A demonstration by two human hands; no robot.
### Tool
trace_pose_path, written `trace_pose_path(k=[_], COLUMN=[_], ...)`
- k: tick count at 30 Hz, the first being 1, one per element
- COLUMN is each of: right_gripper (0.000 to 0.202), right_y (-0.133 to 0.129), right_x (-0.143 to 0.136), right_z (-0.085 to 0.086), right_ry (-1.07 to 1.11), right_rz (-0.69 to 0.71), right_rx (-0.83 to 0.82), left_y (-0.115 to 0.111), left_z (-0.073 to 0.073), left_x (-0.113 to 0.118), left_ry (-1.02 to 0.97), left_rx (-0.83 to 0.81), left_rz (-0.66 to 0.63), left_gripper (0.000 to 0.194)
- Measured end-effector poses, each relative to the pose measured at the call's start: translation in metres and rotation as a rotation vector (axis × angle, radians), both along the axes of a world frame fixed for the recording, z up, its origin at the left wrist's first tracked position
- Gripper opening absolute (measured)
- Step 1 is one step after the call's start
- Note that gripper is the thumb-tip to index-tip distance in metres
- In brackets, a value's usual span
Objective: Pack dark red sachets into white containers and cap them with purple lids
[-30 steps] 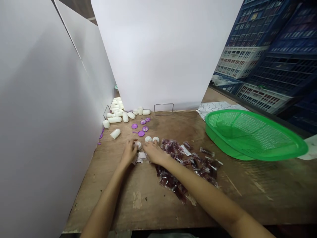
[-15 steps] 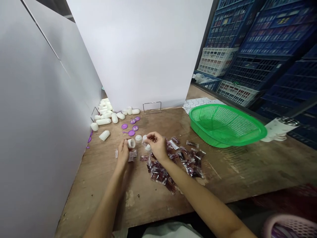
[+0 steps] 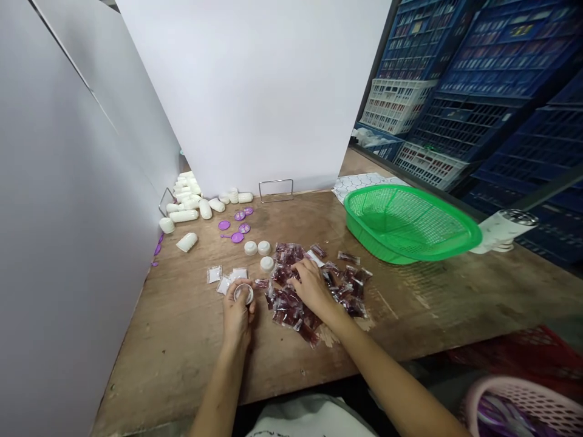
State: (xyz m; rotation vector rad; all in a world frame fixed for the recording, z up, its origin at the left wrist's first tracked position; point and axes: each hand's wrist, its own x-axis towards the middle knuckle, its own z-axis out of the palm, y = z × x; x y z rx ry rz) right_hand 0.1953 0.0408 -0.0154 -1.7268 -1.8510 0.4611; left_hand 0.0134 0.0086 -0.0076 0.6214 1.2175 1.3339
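A small white cup (image 3: 237, 287) sits in the curled grip of my left hand (image 3: 237, 314), held low over the near part of a wooden table (image 3: 182, 358), its round rim turned up towards me and my thumb reaching across the mouth. The dark red sachets (image 3: 286, 312) lie to the cup's right, a loose heap whose nearest piece is just beside my left fingers; my right hand (image 3: 312, 286) is the closer one, fingertips bent and narrowly spaced down among them, though whether they pinch one I cannot tell. The cup is plain and pale; its depth and long axis are hidden by my fingers. The sachets are glossy, flat, clear-edged and turned every way, with no shared axis. White sachets (image 3: 214, 275) lie just beyond my left hand, three round white containers (image 3: 266, 264) past those, then purple discs (image 3: 237, 237). A green basket (image 3: 455, 247) stands well to the right, in front of stacked crates (image 3: 460, 67)
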Motion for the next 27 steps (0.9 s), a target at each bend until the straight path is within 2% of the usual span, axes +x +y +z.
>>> trace_pose_path(k=[3, 5, 9, 11, 14, 16, 19, 22, 24, 26, 27], right_gripper=[0.020, 0.020, 0.010, 0.003, 0.001, 0.007, 0.019, 0.024, 0.026, 0.031, 0.034], right_y=[0.007, 0.011, 0.012, 0.007, -0.008, -0.016, -0.024, -0.029, -0.030, -0.023, -0.015], right_x=[0.008, 0.012, 0.015, 0.005, -0.023, -0.043, -0.064, -0.075, -0.079, -0.081, -0.081], right_z=[-0.009, -0.008, 0.009, 0.021, 0.035, 0.037, 0.029, 0.019, 0.018, 0.023, 0.027], right_ry=[0.038, 0.071, 0.155, 0.317, 0.603, 0.560, 0.356, 0.306, 0.321, 0.342, 0.315], right_rz=[0.029, 0.034, -0.010, -0.009, 0.121, 0.214, 0.275, 0.301, 0.404, 0.540, 0.562], right_rx=[-0.011, -0.013, 0.035, 0.049, 0.045, 0.125, 0.292, 0.384, 0.376, 0.270, 0.194], left_y=[-0.002, -0.003, -0.007, -0.009, -0.012, -0.015, -0.020, -0.024, -0.025, -0.025, -0.024], left_z=[0.004, 0.007, 0.009, 0.008, 0.006, 0.007, 0.008, 0.003, -0.002, -0.004, -0.004], left_x=[0.005, 0.006, 0.005, 0.005, 0.009, 0.011, 0.009, 0.000, -0.009, -0.018, -0.023], left_ry=[-0.004, -0.029, -0.045, -0.011, 0.036, -0.006, -0.113, -0.062, -0.032, -0.048, -0.046], left_rx=[-0.021, -0.023, -0.015, -0.010, 0.001, 0.027, 0.079, 0.077, 0.080, 0.076, 0.058], left_rz=[-0.053, -0.093, -0.121, -0.143, -0.188, -0.205, -0.236, -0.220, -0.178, -0.117, -0.069], left_gripper=[0.027, 0.027, 0.029, 0.027, 0.024, 0.029, 0.039, 0.042, 0.045, 0.046, 0.045])
